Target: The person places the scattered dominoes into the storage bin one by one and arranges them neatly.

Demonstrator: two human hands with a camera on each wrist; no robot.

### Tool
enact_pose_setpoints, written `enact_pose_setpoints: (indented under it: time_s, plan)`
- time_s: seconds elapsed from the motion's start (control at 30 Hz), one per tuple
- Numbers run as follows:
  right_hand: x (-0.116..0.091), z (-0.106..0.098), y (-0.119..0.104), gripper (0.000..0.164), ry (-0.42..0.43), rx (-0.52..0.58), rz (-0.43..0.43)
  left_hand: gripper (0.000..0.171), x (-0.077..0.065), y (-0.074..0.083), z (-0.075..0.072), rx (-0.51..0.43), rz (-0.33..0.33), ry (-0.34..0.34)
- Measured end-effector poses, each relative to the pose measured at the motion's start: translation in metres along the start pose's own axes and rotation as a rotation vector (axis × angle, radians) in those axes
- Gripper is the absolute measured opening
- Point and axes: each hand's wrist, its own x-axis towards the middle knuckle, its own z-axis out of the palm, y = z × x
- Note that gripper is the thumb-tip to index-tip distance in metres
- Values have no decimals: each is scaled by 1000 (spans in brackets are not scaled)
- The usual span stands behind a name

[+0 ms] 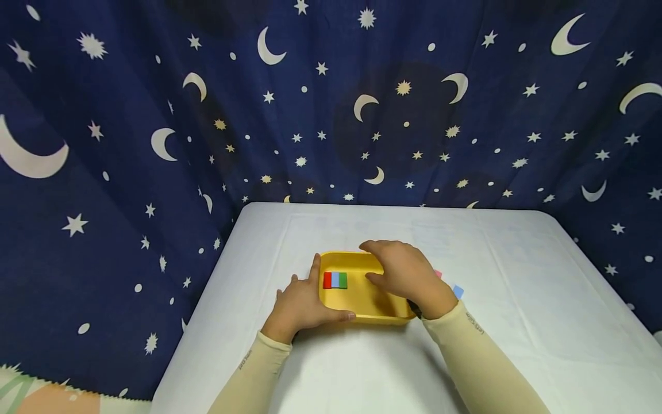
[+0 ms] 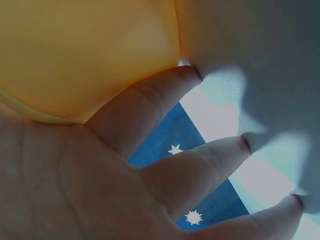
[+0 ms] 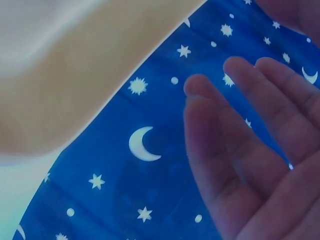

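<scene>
A shallow yellow plastic tray (image 1: 362, 298) with rounded corners lies on the table in the head view. Side by side against its left part sit a red piece (image 1: 327, 280), a light-blue piece (image 1: 335, 280) and a green piece (image 1: 343, 280). My left hand (image 1: 302, 305) steadies the tray's left end, thumb along the near rim and index finger along the left side; the left wrist view shows its fingers stretched out. Over the tray's right half hovers my right hand (image 1: 405, 273), fingers and thumb apart; the right wrist view shows nothing between them.
Right of the tray, partly hidden by my right hand and wrist, lie a pink piece (image 1: 438, 274) and a light-blue piece (image 1: 458, 291). A white cloth covers the table (image 1: 543, 322). Dark-blue curtains (image 1: 331, 115) with moons and stars hang behind and at the sides.
</scene>
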Motion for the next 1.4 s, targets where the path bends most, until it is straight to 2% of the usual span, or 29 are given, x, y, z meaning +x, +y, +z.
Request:
enact_pose_setpoints:
  time_s: [0.3, 0.53, 0.8, 0.97, 1.2, 1.4]
  plan:
    - [-15, -3, 27, 66, 63, 121, -19, 166, -1, 1, 0, 17, 1, 5]
    - [-32, -2, 49, 81, 134, 141, 28, 166, 0, 2, 0, 15, -1, -1]
    - [-55, 0, 65, 70, 237, 162, 48, 166, 0, 0, 4, 12, -11, 0]
    - [-66, 1, 73, 70, 249, 167, 92, 166, 0, 0, 3, 19, -13, 9]
    - [-76, 4, 98, 78, 299, 165, 152, 166, -3, 3, 4, -8, -15, -4]
    - [-78, 8, 110, 81, 265, 176, 211, 166, -2, 3, 1, -3, -13, 2]
